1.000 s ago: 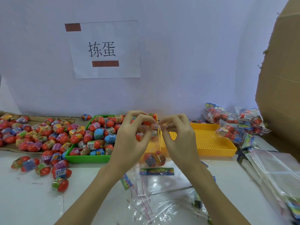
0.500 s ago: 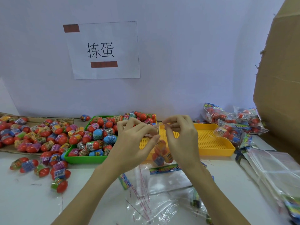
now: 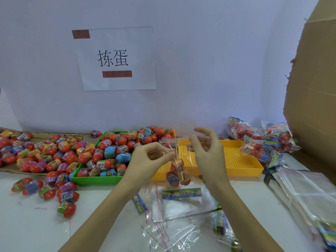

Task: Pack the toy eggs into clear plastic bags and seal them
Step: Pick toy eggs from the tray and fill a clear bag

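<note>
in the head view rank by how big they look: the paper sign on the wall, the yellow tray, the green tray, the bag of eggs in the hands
1. Paper sign, largest.
2. and 3. Yellow tray and green tray: no ranking, since eggs, hands and bag hide part of each.
4. Bag of eggs, smallest, though nearest the camera.

both forearms reach up from the lower edge and converge at mid-frame, wrists raised. left hand [image 3: 148, 157]: fingers curled, thumb and fingertips pinching the clear bag [image 3: 177, 168] at its left side. right hand [image 3: 205, 151]: thumb and forefinger pinching the bag's top strip, the other fingers spread and lifted. the hands sit close together, not touching.
</note>
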`<state>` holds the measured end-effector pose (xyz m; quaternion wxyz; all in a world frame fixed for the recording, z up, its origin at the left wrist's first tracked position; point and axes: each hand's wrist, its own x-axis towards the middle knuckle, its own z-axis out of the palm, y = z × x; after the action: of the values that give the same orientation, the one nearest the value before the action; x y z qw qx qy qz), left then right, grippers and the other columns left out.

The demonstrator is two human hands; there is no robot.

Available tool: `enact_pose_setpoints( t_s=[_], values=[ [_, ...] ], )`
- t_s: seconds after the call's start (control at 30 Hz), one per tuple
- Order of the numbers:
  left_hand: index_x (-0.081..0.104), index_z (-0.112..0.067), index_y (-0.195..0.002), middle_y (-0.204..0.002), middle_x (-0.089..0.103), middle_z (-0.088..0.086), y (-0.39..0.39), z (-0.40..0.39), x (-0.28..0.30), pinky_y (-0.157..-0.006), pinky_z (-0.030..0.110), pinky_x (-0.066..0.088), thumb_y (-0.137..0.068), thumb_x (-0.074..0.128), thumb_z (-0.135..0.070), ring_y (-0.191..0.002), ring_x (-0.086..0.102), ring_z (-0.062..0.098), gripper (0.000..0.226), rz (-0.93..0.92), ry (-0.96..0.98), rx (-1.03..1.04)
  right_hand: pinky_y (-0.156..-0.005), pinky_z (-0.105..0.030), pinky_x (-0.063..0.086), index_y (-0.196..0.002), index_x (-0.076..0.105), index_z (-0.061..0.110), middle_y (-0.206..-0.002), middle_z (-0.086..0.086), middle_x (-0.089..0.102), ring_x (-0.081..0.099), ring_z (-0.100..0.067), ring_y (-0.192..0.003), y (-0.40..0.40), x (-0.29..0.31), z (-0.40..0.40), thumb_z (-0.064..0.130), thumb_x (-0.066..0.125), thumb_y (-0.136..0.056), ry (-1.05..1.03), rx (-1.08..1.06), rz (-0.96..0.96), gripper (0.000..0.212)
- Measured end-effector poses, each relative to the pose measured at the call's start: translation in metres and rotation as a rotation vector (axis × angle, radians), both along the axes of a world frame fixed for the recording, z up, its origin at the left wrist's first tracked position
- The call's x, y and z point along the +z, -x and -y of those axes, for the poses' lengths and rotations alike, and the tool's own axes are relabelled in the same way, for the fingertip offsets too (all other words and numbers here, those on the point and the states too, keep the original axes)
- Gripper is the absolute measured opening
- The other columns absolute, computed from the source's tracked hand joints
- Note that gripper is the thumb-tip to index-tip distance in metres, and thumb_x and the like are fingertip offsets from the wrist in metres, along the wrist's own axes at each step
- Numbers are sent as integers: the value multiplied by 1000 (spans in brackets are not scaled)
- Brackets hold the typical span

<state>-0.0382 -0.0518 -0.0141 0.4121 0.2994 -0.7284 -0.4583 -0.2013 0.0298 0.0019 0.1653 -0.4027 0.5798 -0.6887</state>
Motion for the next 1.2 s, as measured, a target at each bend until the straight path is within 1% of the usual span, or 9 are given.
enact_pose_setpoints(
  t_s=[0.1, 0.17, 0.33, 0.5, 0.63, 0.73, 0.83, 0.93, 1.2],
  values=[
    [81, -19, -88, -89, 81, -1, -1, -1, 1, -78, 14, 56, -89, 85, -27, -87, 77, 10, 9, -83, -22, 59, -84, -31, 61, -123, 67, 25, -103, 3, 76, 75, -7, -89, 0, -3, 2, 59, 65, -91, -131, 109, 24, 47],
    [80, -17, -90, -88, 81, 0, -3, 1, 3, -76, 15, 57, -90, 84, -23, -85, 77, 11, 6, -151, -26, 94, -87, -30, 60, -120, 72, 25, -102, 6, 79, 75, -7, -96, 0, -7, 3, 65, 65, -86, -187, 222, -9, 54],
    [79, -15, -93, -90, 81, 2, -9, 7, 8, -76, 22, 61, -87, 84, -26, -87, 78, 16, 13, -263, -11, 153, -76, -22, 58, -105, 79, 22, -93, 3, 81, 77, -13, -85, -6, -12, 3, 32, 77, -95, -211, 431, -69, 15],
    [80, -25, -92, -94, 81, 1, -13, 11, 10, -79, 23, 61, -88, 83, -30, -90, 78, 15, 8, -280, 30, 125, -76, -22, 58, -103, 79, 17, -87, 0, 80, 75, -13, -80, -6, -13, 2, 22, 78, -95, -197, 431, -42, 10],
    [70, -40, -123, -114, 78, -2, -9, 13, 8, -86, 28, 63, -104, 60, -48, -107, 75, 12, 22, -324, 46, 115, -70, -19, 56, -100, 80, 13, -87, -1, 79, 72, -12, -76, -1, -11, 2, 15, 80, -92, -150, 355, 55, 8],
    [55, -40, -137, -107, 73, -9, -12, 21, 0, -87, 23, 60, -110, 54, -41, -103, 70, 5, 27, -153, 164, 298, -67, -18, 55, -96, 80, 11, -85, 2, 79, 71, -9, -72, 3, -11, 2, 14, 81, -91, -133, 293, 131, 6],
    [59, -24, -132, -105, 67, -11, -20, 31, -15, -95, 40, 49, -105, 64, -23, -106, 58, 17, 28, 374, 467, 449, -68, -21, 56, -98, 78, 9, -90, -4, 78, 70, -12, -74, 6, -12, 3, 13, 80, -92, -141, 242, 207, 7],
    [67, -27, -122, -116, 67, -10, -22, 31, -23, -104, 41, 28, -102, 63, -31, -118, 46, 21, 20, 731, 560, 458, -67, -22, 57, -110, 76, 15, -96, -11, 78, 70, -12, -72, 7, -10, 5, 14, 75, -96, -143, 209, 272, 14],
    [74, -37, -116, -104, 60, -18, -26, 33, -20, -102, 40, 20, -99, 67, -38, -118, 38, 17, 18, 786, 446, 459, -67, -18, 56, -113, 79, 22, -98, 6, 81, 75, -9, -89, 7, -9, 5, 22, 68, -102, -158, 257, 276, 15]
  ],
)
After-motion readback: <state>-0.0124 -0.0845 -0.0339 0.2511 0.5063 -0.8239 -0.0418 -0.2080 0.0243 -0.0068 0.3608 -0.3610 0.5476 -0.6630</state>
